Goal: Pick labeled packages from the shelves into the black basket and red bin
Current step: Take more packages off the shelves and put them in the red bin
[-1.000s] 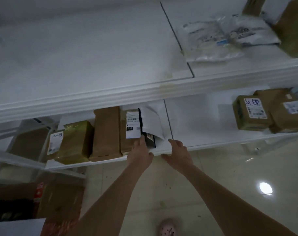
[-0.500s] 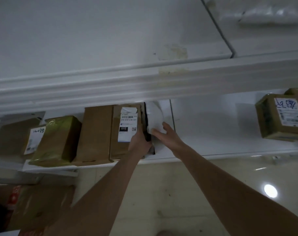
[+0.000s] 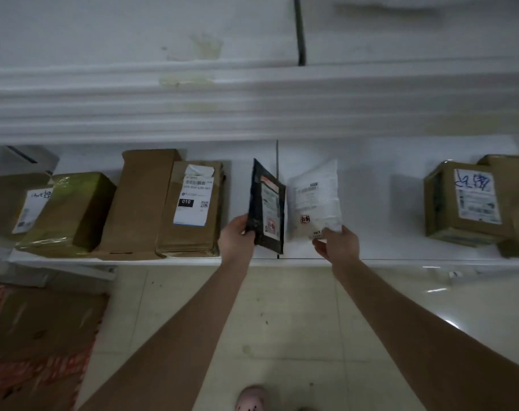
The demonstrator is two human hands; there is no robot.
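My left hand (image 3: 237, 235) grips the lower edge of a flat black labeled package (image 3: 265, 207), held upright over the front of the lower shelf (image 3: 371, 232). My right hand (image 3: 335, 243) pinches the bottom corner of a white plastic mailer (image 3: 314, 200) with a printed label, tilted up beside the black one. The two packages stand apart, side by side. No black basket or red bin is in view.
Left of my hands, brown boxes stand on the shelf: one with a "010" label (image 3: 193, 206), a plain tall one (image 3: 139, 200), a green-taped one (image 3: 71, 212). More labeled boxes (image 3: 466, 203) sit at right. An upper shelf edge (image 3: 252, 102) overhangs. Cardboard (image 3: 38, 336) lies on the floor at left.
Both hands have pulled the black package and the white mailer away from the boxes and apart from each other. The camera has moved closer and lower to the shelf.
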